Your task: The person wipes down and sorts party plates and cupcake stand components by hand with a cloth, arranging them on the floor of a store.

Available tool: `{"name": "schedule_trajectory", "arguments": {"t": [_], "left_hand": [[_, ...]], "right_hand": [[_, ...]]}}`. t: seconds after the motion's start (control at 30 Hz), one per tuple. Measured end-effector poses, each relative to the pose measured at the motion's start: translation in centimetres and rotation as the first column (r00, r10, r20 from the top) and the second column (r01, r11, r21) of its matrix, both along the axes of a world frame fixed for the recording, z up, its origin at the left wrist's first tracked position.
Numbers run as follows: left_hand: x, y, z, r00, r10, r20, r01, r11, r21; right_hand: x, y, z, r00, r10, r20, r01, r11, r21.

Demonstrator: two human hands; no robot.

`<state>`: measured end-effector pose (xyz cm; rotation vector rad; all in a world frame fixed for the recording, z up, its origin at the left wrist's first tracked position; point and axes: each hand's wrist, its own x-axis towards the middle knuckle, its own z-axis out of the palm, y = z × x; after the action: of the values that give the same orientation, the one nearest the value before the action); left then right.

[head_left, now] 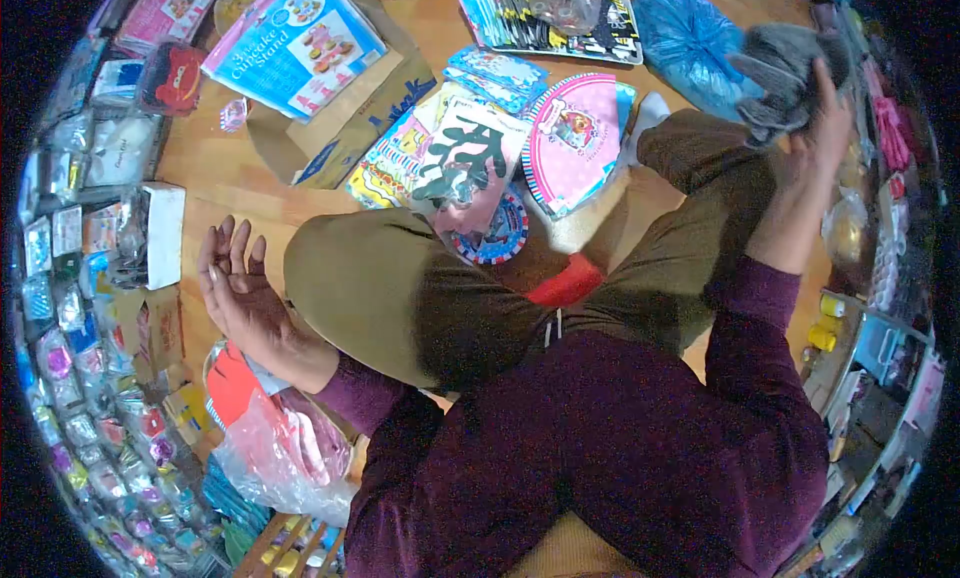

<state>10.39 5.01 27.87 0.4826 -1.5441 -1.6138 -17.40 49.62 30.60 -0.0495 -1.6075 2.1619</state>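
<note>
My right hand [826,128] is raised at the upper right, its fingers closed on a dark grey cloth [790,73] that hangs beside a blue plastic bag [690,43]. Palm up and empty, my left hand [248,293] is held left of my bent knee with its fingers apart. On the floor in front of my crossed legs lie a pink round-edged party item [572,143], a clear packet with dark green shapes [465,158] and a round blue-and-red item [497,230].
A cupcake stand package [300,48] leans on a brown paper bag [345,128]. A tray [625,28] of packets stands at the top. Clear plastic with red and pink items [285,453] lies lower left. Packed shelves line both sides.
</note>
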Motion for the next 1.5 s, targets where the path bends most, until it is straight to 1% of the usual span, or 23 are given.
{"name": "schedule_trajectory", "arguments": {"t": [0.1,0.23,0.27,0.37,0.43,0.5,0.6,0.73,0.83,0.9,0.93,0.97,1.03,1.1,1.13,1.2,1.23,1.27,1.3,1.33,1.4,1.43,1.5], "left_hand": [[0.4,1.7,1.9,0.998,-0.038,-0.04,0.037,0.999,-0.022],[-0.4,6.2,3.5,0.995,-0.082,-0.059,0.081,0.997,-0.018],[-1.1,6.0,3.0,0.968,-0.233,-0.091,0.241,0.966,0.094],[-2.9,9.6,1.3,0.906,-0.415,-0.084,0.42,0.859,0.292],[-4.4,12.4,0.3,0.861,-0.503,-0.076,0.492,0.787,0.372],[-5.7,14.6,-1.1,0.807,-0.59,-0.016,0.533,0.718,0.448],[-7.0,16.4,-4.2,0.758,-0.652,0.013,0.537,0.634,0.556],[-7.9,17.1,-8.6,0.81,-0.586,0.027,0.411,0.6,0.686],[-8.1,18.5,-12.0,0.778,-0.599,0.189,0.28,0.601,0.749],[-8.3,20.7,-16.6,0.682,-0.612,0.4,0.309,0.737,0.601],[-8.9,21.4,-18.0,0.318,-0.496,0.808,0.576,0.778,0.251],[-8.4,22.1,-23.1,0.27,-0.407,0.872,0.752,0.655,0.073],[-6.3,23.5,-29.2,0.065,-0.567,0.821,0.901,0.388,0.196],[-4.0,24.6,-30.9,-0.192,-0.695,0.693,0.806,0.292,0.516],[-2.8,24.5,-31.2,-0.233,-0.769,0.595,0.709,0.285,0.645],[-1.0,23.7,-31.5,-0.095,-0.886,0.453,0.605,0.31,0.733],[-0.8,23.4,-31.5,-0.008,-0.903,0.43,0.662,0.317,0.679],[-1.3,23.1,-31.5,0.027,-0.888,0.459,0.839,0.27,0.473],[-1.8,22.9,-31.5,0.104,-0.87,0.483,0.945,0.237,0.225],[-4.2,24.5,-30.8,-0.228,-0.784,0.577,0.815,0.171,0.554],[-5.5,24.7,-31.3,-0.558,-0.668,0.492,0.534,0.165,0.829],[-4.7,24.3,-32.1,-0.388,-0.771,0.505,0.648,0.162,0.744],[-4.2,24.7,-33.2,-0.21,-0.854,0.477,0.728,0.189,0.659]], "right_hand": [[3.4,6.2,1.1,0.992,-0.121,-0.048,0.125,0.987,0.096],[4.7,15.5,1.2,0.995,-0.092,0.049,0.098,0.986,-0.136],[4.6,16.4,1.5,0.996,-0.083,0.032,0.087,0.984,-0.155],[2.7,15.1,1.1,0.992,-0.122,0.009,0.122,0.972,-0.203],[2.2,10.9,0.1,0.967,-0.252,0.05,0.254,0.967,-0.037],[-2.7,13.0,-7.2,0.984,0.046,0.173,-0.051,0.998,0.024],[-0.4,6.1,-11.4,0.888,0.218,0.405,-0.352,0.889,0.293],[4.5,-0.4,-18.2,0.624,0.574,0.53,-0.745,0.641,0.183],[6.7,-2.3,-20.6,0.411,0.713,0.568,-0.886,0.46,0.063],[6.1,-2.3,-21.2,0.346,0.743,0.573,-0.914,0.405,0.027],[6.0,-2.3,-21.4,0.324,0.754,0.572,-0.922,0.388,0.011],[5.7,-2.0,-21.7,0.308,0.759,0.574,-0.925,0.379,-0.005],[4.3,-1.1,-22.0,0.299,0.764,0.572,-0.924,0.382,-0.028],[2.8,-0.3,-22.5,0.285,0.765,0.577,-0.921,0.386,-0.057],[2.3,0.0,-22.7,0.276,0.765,0.582,-0.919,0.387,-0.071],[1.4,0.8,-24.1,0.267,0.746,0.61,-0.906,0.41,-0.106],[1.2,1.1,-24.9,0.259,0.74,0.621,-0.898,0.422,-0.127],[1.0,2.0,-27.9,0.339,0.614,0.713,-0.873,0.488,-0.005],[0.2,3.2,-30.4,0.318,0.609,0.727,-0.877,0.481,-0.019],[-0.1,3.0,-29.6,0.236,0.572,0.786,-0.914,0.405,-0.021],[-0.5,2.1,-28.3,0.117,0.519,0.846,-0.95,0.307,-0.057],[-0.4,1.3,-27.9,0.077,0.58,0.811,-0.919,0.356,-0.167],[-0.5,0.1,-28.6,0.025,0.635,0.772,-0.87,0.394,-0.296]]}}
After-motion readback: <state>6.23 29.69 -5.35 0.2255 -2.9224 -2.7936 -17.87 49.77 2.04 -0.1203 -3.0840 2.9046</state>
